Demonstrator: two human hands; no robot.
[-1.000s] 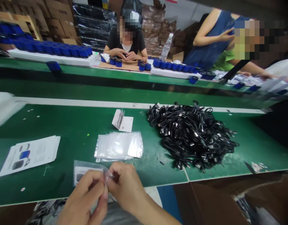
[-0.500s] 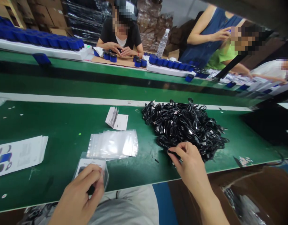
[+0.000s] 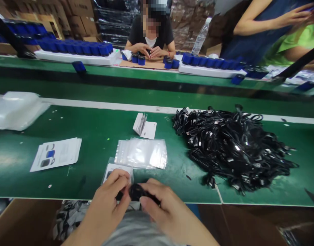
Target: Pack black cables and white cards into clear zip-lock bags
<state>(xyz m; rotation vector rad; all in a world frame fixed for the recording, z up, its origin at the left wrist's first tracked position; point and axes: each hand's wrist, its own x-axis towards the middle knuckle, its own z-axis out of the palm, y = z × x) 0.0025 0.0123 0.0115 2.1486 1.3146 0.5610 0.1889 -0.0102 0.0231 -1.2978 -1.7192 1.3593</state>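
My left hand [image 3: 112, 194] is closed on the edge of a clear plastic bag [image 3: 105, 174] that has a printed white leaflet [image 3: 118, 167] in it. My right hand [image 3: 163, 201] grips a coiled black cable [image 3: 136, 192], held right beside the bag at the table's front edge; whether its end is inside the bag is hidden by my fingers. Just beyond lies a fanned stack of clear zip bags [image 3: 140, 153]. Over to the right spreads a large heap of coiled black cables [image 3: 231, 147] with metal plugs.
A folded white booklet [image 3: 148, 128] stands behind the bags. Printed sheets [image 3: 57, 153] lie left, near a bulky plastic wrap [image 3: 16, 109]. Across the green table [image 3: 95, 123], a co-worker [image 3: 152, 37] handles small parts among blue items [image 3: 90, 48]. Open cartons sit below the front edge.
My right hand has moved left from the heap with a coiled cable and now meets my left hand at the bag. The view has turned left.
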